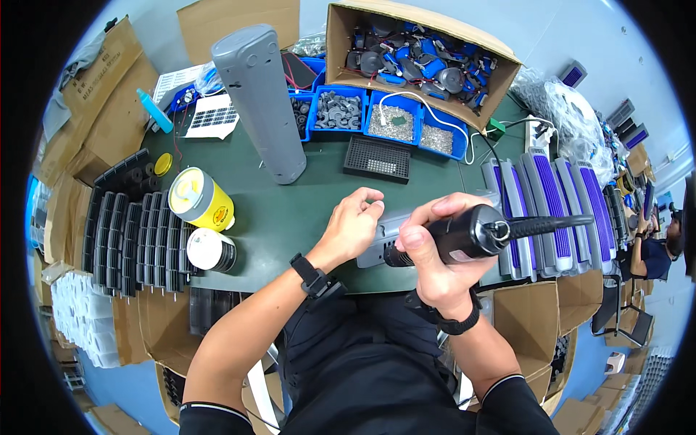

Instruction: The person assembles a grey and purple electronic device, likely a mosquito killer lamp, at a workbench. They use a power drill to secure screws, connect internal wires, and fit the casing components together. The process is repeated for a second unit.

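Note:
My right hand is wrapped round a black corded electric screwdriver, its cable end tilted up and to the right. The tool's tip is hidden behind the hand. Under both hands a grey plastic housing lies on the green table, largely covered by the tool and fingers. My left hand rests against the housing's left end, fingers curled with thumb and forefinger close together; anything between them is too small to make out. Just beyond sits a black perforated screw tray.
A tall grey casing stands upright at back left, near a yellow canister and a white-lidded tub. Blue bins hold small parts below a carton of motors. Purple-grey units line the right, black grilles the left.

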Demonstrator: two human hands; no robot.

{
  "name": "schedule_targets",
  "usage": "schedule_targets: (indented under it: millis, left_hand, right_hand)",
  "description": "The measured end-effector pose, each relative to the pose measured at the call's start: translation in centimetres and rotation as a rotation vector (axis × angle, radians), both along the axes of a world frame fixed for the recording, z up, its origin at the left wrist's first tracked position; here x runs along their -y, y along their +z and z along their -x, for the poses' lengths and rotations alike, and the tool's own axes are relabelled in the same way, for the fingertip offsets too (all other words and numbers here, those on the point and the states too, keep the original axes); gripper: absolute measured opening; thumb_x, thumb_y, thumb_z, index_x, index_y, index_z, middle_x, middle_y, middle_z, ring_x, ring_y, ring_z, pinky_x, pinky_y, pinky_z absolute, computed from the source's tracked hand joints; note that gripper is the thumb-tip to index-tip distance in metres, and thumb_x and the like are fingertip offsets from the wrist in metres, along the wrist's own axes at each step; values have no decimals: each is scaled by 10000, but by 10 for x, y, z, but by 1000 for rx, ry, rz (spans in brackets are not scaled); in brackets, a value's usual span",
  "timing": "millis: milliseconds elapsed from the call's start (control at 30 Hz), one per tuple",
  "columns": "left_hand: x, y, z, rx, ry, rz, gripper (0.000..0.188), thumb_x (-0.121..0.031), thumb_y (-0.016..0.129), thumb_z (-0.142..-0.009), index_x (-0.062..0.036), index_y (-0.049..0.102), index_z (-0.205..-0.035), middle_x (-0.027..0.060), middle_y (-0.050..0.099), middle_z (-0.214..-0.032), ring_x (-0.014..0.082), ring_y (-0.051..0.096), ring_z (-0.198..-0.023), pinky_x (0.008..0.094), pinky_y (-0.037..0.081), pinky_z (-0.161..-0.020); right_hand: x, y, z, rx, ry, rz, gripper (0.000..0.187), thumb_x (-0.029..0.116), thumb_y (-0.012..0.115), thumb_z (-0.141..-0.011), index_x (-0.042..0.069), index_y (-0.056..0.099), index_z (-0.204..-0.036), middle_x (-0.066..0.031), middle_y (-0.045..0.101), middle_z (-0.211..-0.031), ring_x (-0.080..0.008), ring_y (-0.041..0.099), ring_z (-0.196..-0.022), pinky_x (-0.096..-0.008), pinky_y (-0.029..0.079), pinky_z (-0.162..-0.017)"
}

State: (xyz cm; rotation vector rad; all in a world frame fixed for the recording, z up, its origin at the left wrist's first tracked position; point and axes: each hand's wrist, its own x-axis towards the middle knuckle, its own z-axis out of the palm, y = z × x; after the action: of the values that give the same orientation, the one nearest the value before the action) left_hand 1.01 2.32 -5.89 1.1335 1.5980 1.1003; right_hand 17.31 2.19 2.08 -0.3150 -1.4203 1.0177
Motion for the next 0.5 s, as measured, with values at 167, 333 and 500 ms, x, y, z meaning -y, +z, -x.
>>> schedule_targets:
  millis: [167, 333, 500]
  left_hand:
    - [-1, -9, 3, -3, -8, -53, 406, -248, 564, -1036, 39, 658, -1308, 189, 741, -953, 288, 721, -885, 426, 551, -834]
    - [-7, -27, 4, 48, -10, -138, 429, -278, 563, -1028, 37, 660, -1302, 232, 758, -1025, 353, 746, -983, 458, 557, -884]
    - [-4, -14, 1, -61, -95, -334, 446, -371, 570, -1051, 41, 679, -1184, 240, 753, -1106, 392, 735, -1063, 471, 562, -891]
  right_hand:
    - [-2, 5, 5, 21, 20, 17, 434, -39, 887, -839, -18, 599, -1163, -89, 665, -1008, -121, 683, -784, -264, 550, -698]
    - [-1, 0, 21, 132, -8, 76, 371, -68, 828, -878, 17, 580, -1141, -96, 700, -869, -130, 675, -741, -287, 554, -665]
    - [-4, 15, 38, 212, -43, 126, 369, 73, 912, -867, 18, 626, -1092, -4, 675, -872, -64, 609, -767, -247, 520, -703]
